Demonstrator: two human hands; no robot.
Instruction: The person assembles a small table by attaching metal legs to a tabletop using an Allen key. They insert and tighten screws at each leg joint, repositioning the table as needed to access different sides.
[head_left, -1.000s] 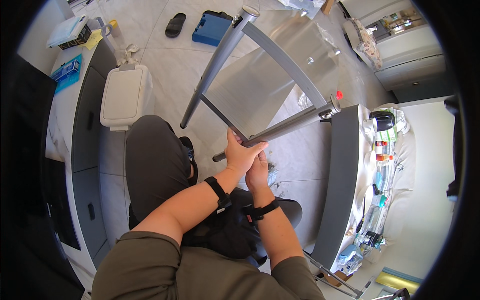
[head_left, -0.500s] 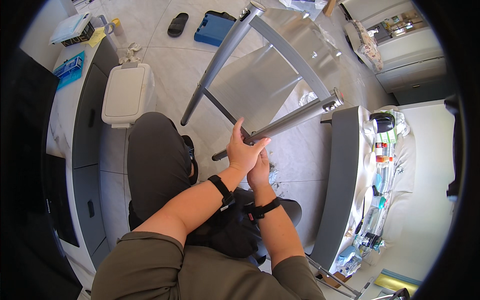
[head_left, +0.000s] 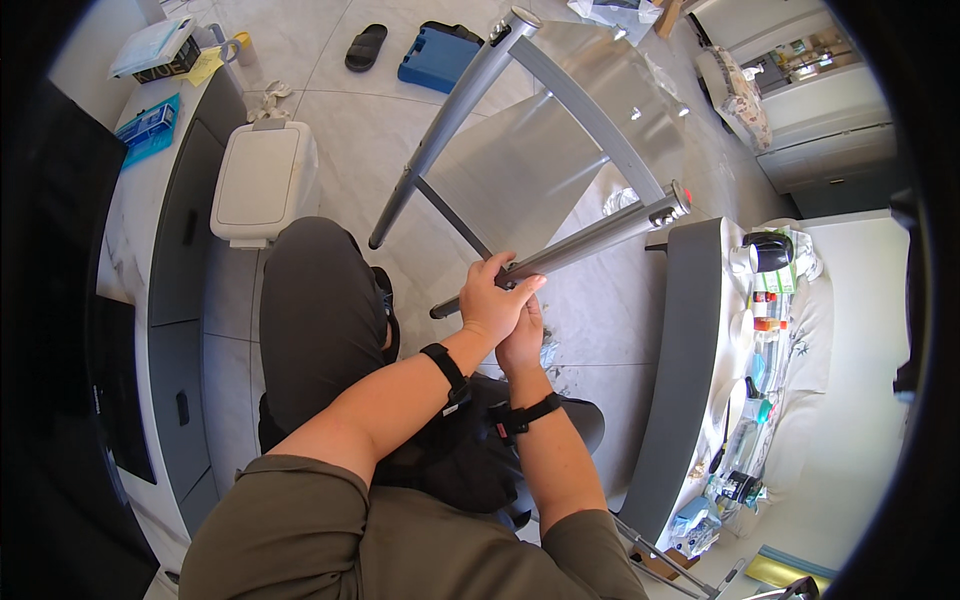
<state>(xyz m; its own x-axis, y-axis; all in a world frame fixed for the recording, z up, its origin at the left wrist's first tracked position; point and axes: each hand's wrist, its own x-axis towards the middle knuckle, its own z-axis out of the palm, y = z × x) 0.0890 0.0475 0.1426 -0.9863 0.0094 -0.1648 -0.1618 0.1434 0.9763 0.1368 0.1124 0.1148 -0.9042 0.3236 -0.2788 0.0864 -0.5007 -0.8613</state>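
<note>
A grey metal frame (head_left: 590, 118) of round tubes and flat bars stands tilted before me. A thin dark crossbar (head_left: 450, 213) joins its two tubes. My left hand (head_left: 488, 303) is closed around the joint where this crossbar meets the right tube (head_left: 595, 240), fingers curled over it, thumb stretched along the tube. Just below and behind it, my right hand (head_left: 519, 345) is closed close under the same joint. Most of its fingers are hidden, and what they grip cannot be seen. Behind the frame is a shiny sheet-metal panel (head_left: 500, 155).
A white lidded bin (head_left: 262, 180) stands at the left beside a grey cabinet (head_left: 180, 245). Farther off, a black slipper (head_left: 366, 47) and a blue case (head_left: 438, 57) lie on the tiles. A grey-sided table (head_left: 682, 330) with bottles and dishes runs along the right.
My left forefinger, stretched upward before, is now curled down over the crossbar joint. The whole view has shifted slightly; the frame stays in about the same place.
</note>
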